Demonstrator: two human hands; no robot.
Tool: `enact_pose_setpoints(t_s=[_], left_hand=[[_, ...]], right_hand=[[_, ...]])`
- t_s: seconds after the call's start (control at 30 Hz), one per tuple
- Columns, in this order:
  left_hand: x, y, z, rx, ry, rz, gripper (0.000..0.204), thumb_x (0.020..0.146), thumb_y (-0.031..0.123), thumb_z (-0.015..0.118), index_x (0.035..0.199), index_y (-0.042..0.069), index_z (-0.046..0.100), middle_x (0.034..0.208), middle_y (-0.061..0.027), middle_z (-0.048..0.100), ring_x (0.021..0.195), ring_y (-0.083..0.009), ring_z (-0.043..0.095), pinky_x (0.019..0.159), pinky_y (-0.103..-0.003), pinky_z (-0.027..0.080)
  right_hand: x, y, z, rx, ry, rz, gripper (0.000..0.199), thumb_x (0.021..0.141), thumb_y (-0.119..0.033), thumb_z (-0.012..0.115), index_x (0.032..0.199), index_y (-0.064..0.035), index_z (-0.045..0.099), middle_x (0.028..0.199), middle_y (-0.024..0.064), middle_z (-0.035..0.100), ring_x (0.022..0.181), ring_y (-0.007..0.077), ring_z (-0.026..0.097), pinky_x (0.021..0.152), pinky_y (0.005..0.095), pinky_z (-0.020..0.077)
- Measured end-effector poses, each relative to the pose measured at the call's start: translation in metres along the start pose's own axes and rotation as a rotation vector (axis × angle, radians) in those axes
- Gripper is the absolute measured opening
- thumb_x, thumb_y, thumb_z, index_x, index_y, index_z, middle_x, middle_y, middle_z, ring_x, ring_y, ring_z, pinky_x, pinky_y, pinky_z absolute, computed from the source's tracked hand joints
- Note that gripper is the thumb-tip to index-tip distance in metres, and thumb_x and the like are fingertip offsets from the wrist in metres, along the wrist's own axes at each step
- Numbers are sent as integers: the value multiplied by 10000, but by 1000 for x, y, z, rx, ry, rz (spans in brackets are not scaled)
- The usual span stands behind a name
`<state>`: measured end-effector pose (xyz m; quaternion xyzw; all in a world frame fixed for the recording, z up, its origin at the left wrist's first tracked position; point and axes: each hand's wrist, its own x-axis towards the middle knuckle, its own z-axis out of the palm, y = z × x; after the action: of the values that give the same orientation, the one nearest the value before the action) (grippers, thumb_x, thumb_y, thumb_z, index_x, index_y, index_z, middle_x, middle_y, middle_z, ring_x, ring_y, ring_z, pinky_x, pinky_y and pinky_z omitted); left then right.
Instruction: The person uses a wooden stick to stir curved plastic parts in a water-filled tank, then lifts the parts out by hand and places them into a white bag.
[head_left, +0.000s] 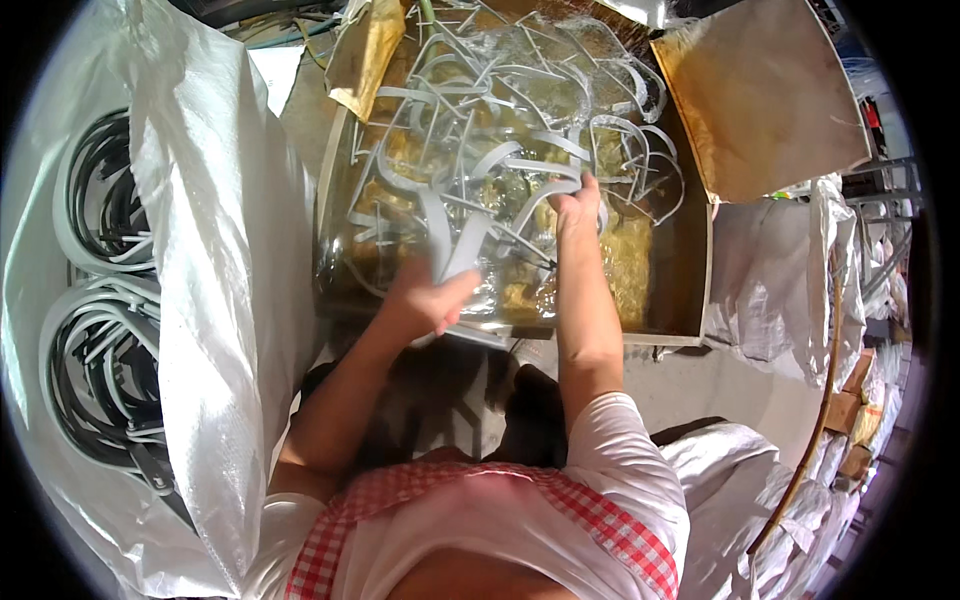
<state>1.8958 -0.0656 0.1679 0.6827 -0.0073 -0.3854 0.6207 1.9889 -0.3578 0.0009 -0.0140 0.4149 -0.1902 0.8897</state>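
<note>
A metal tank (pixel 690 300) of water stands before me, with many pale curved plastic strips (pixel 497 155) tangled in it. My left hand (pixel 425 300), slightly blurred, is closed around the ends of a couple of flat grey-white strips (pixel 466 248) at the tank's near edge. My right hand (pixel 576 207) reaches farther in, over the water, its fingers closed at the end of a curved strip (pixel 545 190). Part of those fingers is hidden by the strips. Several thinner strips (pixel 640 150) loop at the right side of the tank.
To my left, a large white woven sack (pixel 215 250) holds coiled black and grey strips (pixel 105 380). Brown sheets (pixel 765 100) flare from the tank's far corners. At right are white sacking (pixel 770 290), a thin curved stick (pixel 825 400) and stacked small boxes (pixel 855 395).
</note>
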Motion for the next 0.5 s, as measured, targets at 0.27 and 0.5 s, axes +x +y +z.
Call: enact_pose_setpoints(t_s=[0.27, 0.5], left_hand=[[0, 1, 15, -6, -3, 88, 177, 808, 149, 597, 896, 8, 535, 589, -12, 511, 421, -61, 456, 340, -211, 361], [-10, -11, -3, -422, 24, 377, 210, 831, 199, 583, 890, 1, 544, 523, -11, 477, 375, -69, 424, 336, -219, 341]], right_hand=[[-57, -61, 40, 31, -305, -189, 200, 888, -186, 467, 908, -8, 557, 936, 132, 611, 917, 259, 570, 874, 406, 449], [-104, -104, 66, 46, -350, -334, 300, 912, -310, 418, 984, -49, 547, 985, 75, 614, 972, 240, 559, 891, 424, 435]])
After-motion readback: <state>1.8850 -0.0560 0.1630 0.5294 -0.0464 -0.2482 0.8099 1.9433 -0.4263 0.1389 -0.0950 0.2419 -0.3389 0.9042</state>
